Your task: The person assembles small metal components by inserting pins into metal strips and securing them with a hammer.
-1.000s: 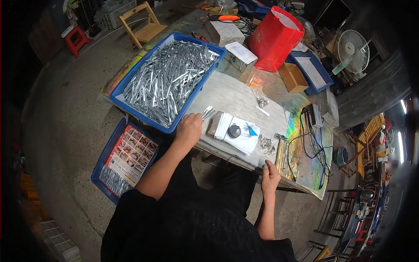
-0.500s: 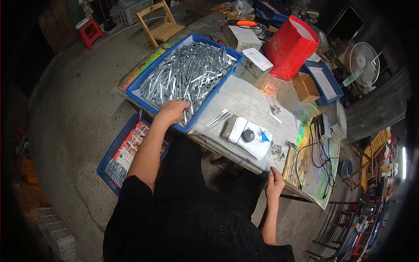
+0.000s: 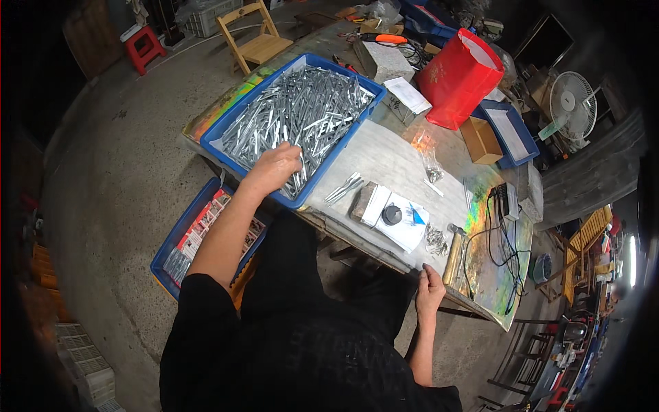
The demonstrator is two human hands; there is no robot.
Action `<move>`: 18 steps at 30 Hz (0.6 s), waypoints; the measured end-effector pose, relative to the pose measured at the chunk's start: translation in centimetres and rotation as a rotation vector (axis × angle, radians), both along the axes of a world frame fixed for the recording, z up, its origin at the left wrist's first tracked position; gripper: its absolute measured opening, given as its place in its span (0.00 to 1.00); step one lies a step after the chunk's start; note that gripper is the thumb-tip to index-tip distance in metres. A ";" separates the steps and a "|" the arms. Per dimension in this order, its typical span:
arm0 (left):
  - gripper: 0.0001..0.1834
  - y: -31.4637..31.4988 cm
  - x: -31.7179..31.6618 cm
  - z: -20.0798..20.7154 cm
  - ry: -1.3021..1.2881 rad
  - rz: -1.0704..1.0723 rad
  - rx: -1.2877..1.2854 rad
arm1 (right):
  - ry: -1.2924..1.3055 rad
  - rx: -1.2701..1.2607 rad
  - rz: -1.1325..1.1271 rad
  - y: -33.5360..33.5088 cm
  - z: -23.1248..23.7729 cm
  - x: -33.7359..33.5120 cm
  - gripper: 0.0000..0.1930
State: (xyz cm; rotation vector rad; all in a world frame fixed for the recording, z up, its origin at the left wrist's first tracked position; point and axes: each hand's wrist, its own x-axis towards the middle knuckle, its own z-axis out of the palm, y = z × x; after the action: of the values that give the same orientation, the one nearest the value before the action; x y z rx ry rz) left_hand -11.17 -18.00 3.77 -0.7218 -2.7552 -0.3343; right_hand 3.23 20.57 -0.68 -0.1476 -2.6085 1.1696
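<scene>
We are holding our left hand (image 3: pixel 276 166) over the near end of a blue tray (image 3: pixel 321 170), where a heap of metal strips (image 3: pixel 302 113) is lying. Its back is facing us and its fingers are curling downward, their tips hiding, so we are not managing to tell whether they are pinching a strip. Our right hand (image 3: pixel 430 292) is resting at the table's near edge; its thumb and forefinger are sitting close together, but we cannot tell whether they are gripping anything small.

Between the hands, a few loose strips (image 3: pixel 343 189) are lying beside a stone block (image 3: pixel 362 201), which white papers (image 3: pixel 410 232) are mostly covering. A dark round object (image 3: pixel 392 215) is sitting on them, its kind staying unclear to us. Small metal pieces (image 3: pixel 436 242) are blurring into one pile near a hammer (image 3: pixel 453 257).

Below, our left forearm is covering part of a lower blue tray (image 3: pixel 184 221) and its printed sheet (image 3: pixel 195 237), while darkness is swallowing the picture's rim
</scene>
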 end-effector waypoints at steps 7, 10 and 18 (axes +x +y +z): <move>0.03 -0.2 1.2 4.0 0.113 0.068 -0.076 | -0.015 0.011 0.012 -0.5 0.8 -0.1 0.10; 0.03 0.5 2.1 5.3 0.167 0.069 0.018 | 0.042 0.015 0.033 -1.1 1.0 -0.3 0.09; 0.01 7.2 5.0 4.5 0.071 -0.273 0.363 | 0.045 -0.153 0.194 -5.5 4.2 -1.1 0.09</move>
State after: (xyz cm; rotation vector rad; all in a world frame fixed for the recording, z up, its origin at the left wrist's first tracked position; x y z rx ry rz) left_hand -6.15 -10.84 8.32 -0.9838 -2.4311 -0.8218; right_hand 2.15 15.12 3.51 0.1031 -2.5380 1.4216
